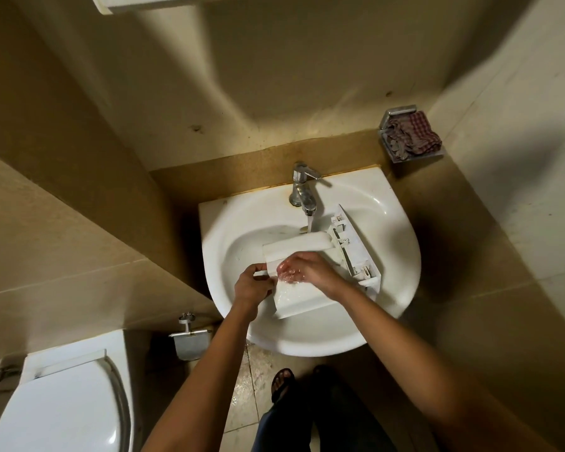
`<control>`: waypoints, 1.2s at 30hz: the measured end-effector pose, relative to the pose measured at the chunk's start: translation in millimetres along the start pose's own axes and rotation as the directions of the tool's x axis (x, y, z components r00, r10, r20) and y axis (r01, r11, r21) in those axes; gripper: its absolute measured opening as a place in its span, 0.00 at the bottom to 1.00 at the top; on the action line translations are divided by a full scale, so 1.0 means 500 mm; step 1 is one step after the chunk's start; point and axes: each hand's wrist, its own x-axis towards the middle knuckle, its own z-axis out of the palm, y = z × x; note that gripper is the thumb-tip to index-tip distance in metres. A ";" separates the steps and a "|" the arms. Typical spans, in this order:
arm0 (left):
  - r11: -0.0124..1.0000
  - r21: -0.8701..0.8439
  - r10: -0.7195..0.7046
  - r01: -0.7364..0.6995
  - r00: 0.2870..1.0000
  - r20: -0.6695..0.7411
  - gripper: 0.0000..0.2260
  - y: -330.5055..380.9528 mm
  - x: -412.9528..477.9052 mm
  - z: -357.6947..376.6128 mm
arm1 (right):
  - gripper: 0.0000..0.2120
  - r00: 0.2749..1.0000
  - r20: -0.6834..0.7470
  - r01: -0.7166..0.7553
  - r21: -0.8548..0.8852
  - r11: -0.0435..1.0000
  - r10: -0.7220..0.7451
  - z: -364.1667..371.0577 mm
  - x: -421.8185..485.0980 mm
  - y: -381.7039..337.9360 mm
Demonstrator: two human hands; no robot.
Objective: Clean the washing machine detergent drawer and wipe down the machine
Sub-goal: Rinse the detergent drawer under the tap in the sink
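Two bare hands are seen over a white wash basin (402, 256) fixed in a corner of beige tiled walls; no brand, label or writing can be read on any surface in view. A white detergent drawer (302, 275) is held inside the basin, lying across the bowl, its front panel (361, 243) turned towards the right rim and its long tray body stretched down and to the left. The left hand (253, 287) is closed on the near left edge of the drawer, thumb on top and fingers curled under it, the forearm rising straight from the bottom of the view. The right hand (302, 267) is laid across the top of the drawer, palm down, fingers bent and pressed to the wet plastic; it is not clenched round anything that can be made out, and whether a cloth is held under it cannot be told. The right forearm is brought in from the lower right, crossing the basin's rim. A chrome tap (302, 190) stands at the back of the basin and water is running from it, falling just beyond the far end of the drawer. A checked cloth (411, 135) is bunched in a metal soap dish (402, 110) on the wall to the right; a closed toilet (62, 406) is seen at the lower left, a paper holder (190, 336) beside it.
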 end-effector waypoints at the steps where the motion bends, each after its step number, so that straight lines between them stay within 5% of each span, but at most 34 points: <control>1: 1.000 -0.003 0.002 -0.002 1.000 0.001 0.13 0.000 -0.001 0.000 | 0.10 0.987 -0.026 0.146 -0.267 0.953 -0.159 0.005 -0.013 0.026; 3: 1.000 -0.023 0.007 -0.007 1.000 0.000 0.14 0.001 -0.005 0.002 | 0.12 0.894 -0.011 0.305 -0.717 0.626 -0.448 0.003 -0.030 0.083; 6: 0.997 -0.068 -0.026 0.028 0.999 0.023 0.16 0.002 -0.009 0.008 | 0.22 0.823 0.026 0.168 -0.965 0.200 -0.568 0.018 -0.043 0.146; 9: 0.996 -0.075 -0.041 0.043 0.999 0.033 0.17 0.000 -0.012 0.010 | 0.28 0.868 0.056 0.108 -0.991 0.077 -0.494 0.051 -0.039 0.163; 14: 0.995 -0.096 -0.029 0.032 0.999 0.024 0.16 0.009 -0.008 0.000 | 0.26 0.838 0.101 0.103 -0.994 -0.026 -0.536 -0.001 -0.055 0.149; 19: 0.998 -0.060 -0.019 0.020 1.000 0.005 0.16 0.010 -0.008 0.000 | 0.30 0.828 -0.325 -0.238 -0.941 0.238 -0.457 0.020 -0.036 0.117; 25: 0.999 -0.050 -0.007 0.005 0.999 -0.034 0.14 0.001 -0.002 -0.006 | 0.40 0.941 -0.072 -0.027 -0.990 0.138 -0.329 0.055 0.005 0.100; 28: 0.999 -0.043 -0.001 -0.001 0.999 -0.044 0.14 0.006 0.001 -0.006 | 0.37 0.889 -0.140 -0.066 -0.981 0.181 -0.437 0.036 0.004 0.104; 31: 1.000 -0.025 0.005 -0.006 0.998 -0.056 0.14 0.009 0.000 -0.006 | 0.31 0.868 -0.317 -0.173 -0.915 0.366 -0.383 0.038 0.021 0.068; 34: 0.999 -0.048 -0.010 0.007 0.998 -0.058 0.14 0.004 -0.004 -0.009 | 0.15 0.759 -0.584 -0.109 -0.550 0.828 -0.288 0.025 0.059 0.006; 35: 0.999 -0.053 -0.012 0.009 0.998 -0.055 0.13 0.002 -0.004 -0.009 | 0.11 0.762 -0.633 -0.022 -0.230 0.973 -0.133 0.016 0.072 -0.016; 36: 0.999 -0.052 -0.011 0.008 0.999 -0.053 0.13 0.001 -0.004 -0.010 | 0.09 0.789 -0.613 0.050 0.115 0.992 0.031 0.006 0.085 -0.036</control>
